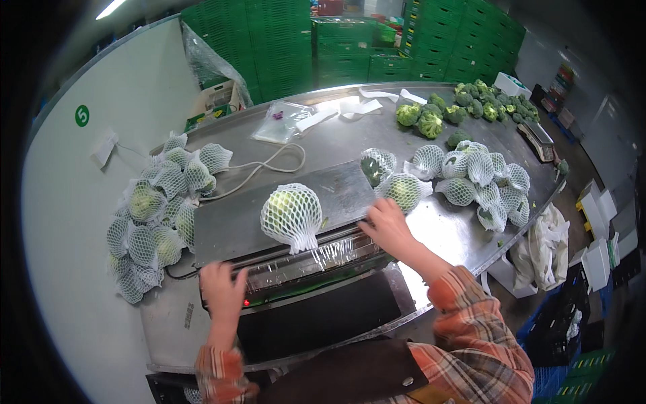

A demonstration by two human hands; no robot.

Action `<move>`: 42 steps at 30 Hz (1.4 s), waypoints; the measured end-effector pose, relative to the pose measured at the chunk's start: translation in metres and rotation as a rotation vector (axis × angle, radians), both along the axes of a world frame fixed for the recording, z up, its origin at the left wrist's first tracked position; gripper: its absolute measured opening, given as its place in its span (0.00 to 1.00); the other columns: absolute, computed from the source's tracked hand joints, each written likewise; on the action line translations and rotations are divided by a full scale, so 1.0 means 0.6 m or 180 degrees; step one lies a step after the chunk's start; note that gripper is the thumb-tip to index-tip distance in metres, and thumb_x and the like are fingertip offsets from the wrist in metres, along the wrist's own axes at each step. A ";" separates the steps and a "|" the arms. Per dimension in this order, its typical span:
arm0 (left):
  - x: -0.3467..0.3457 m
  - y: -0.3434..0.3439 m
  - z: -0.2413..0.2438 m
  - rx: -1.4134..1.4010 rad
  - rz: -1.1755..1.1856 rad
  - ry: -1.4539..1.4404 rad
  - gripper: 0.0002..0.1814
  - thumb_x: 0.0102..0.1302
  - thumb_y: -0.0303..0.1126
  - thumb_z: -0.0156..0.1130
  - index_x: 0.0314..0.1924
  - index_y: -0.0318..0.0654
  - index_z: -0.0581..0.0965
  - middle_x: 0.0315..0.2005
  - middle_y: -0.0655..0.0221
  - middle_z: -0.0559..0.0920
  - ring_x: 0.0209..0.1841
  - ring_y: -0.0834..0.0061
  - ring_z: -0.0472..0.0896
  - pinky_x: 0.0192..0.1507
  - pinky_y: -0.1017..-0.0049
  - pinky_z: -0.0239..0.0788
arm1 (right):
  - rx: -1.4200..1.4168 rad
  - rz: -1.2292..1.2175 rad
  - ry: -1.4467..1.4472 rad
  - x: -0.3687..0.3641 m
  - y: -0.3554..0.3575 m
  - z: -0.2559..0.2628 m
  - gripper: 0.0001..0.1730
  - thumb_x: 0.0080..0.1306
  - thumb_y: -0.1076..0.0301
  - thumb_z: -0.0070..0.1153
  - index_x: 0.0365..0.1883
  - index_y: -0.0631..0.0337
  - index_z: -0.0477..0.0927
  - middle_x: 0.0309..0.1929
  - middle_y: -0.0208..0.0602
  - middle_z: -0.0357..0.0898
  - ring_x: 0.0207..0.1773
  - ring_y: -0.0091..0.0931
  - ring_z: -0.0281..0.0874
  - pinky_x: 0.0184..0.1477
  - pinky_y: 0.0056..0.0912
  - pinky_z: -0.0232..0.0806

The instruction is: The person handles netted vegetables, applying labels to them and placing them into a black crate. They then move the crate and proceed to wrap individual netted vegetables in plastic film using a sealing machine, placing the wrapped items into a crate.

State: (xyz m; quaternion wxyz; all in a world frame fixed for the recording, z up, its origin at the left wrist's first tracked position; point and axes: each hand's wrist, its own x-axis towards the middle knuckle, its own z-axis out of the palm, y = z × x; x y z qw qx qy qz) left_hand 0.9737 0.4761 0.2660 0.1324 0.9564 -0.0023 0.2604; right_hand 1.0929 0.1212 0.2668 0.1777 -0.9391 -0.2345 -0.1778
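A broccoli head in a white foam net [291, 214] rests on the metal plate [227, 227] of a film wrapping machine, the net's gathered end towards me. In front of the plate runs a roll of clear stretch film [303, 265], wrinkled near its middle. My left hand [222, 290] is at the machine's left end, blurred, thumb apart from the fingers and nothing visible in it. At the right end of the film my right hand [388, 224] has its fingertips by the plate's front edge. Whether they pinch film there cannot be made out.
Netted broccoli heads lie heaped at left [146, 212] and right [479, 177]. Bare broccoli [474, 103] sits at the back right near a weighing scale [537, 141]. A white cable [260, 164] and clear bags [282, 121] lie behind the machine. A white wall [75, 202] bounds the left side.
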 end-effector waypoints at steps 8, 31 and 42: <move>0.007 -0.023 -0.025 0.0725 0.0499 0.0081 0.18 0.48 0.45 0.67 0.20 0.36 0.77 0.24 0.64 0.73 0.36 0.60 0.69 0.42 0.62 0.59 | 0.0383 -0.0188 0.0137 -0.055 0.006 -0.054 0.14 0.55 0.62 0.58 0.17 0.62 0.76 0.25 0.38 0.70 0.36 0.37 0.66 0.40 0.39 0.60; 0.294 -0.015 -0.025 -0.1110 -0.0688 0.1150 0.16 0.63 0.27 0.52 0.52 0.37 0.70 0.43 0.56 0.79 0.35 0.67 0.80 0.43 0.73 0.69 | 0.1305 0.1522 0.2015 0.194 0.091 -0.006 0.15 0.63 0.70 0.49 0.48 0.65 0.69 0.49 0.50 0.72 0.50 0.40 0.73 0.50 0.35 0.66; 0.114 -0.076 0.085 -0.2401 -0.1703 0.1636 0.38 0.38 0.40 0.76 0.48 0.31 0.68 0.41 0.61 0.79 0.46 0.72 0.77 0.49 0.71 0.68 | 0.1933 0.1850 0.2217 0.038 0.061 0.076 0.32 0.45 0.59 0.71 0.39 0.64 0.63 0.28 0.43 0.74 0.32 0.35 0.74 0.34 0.35 0.65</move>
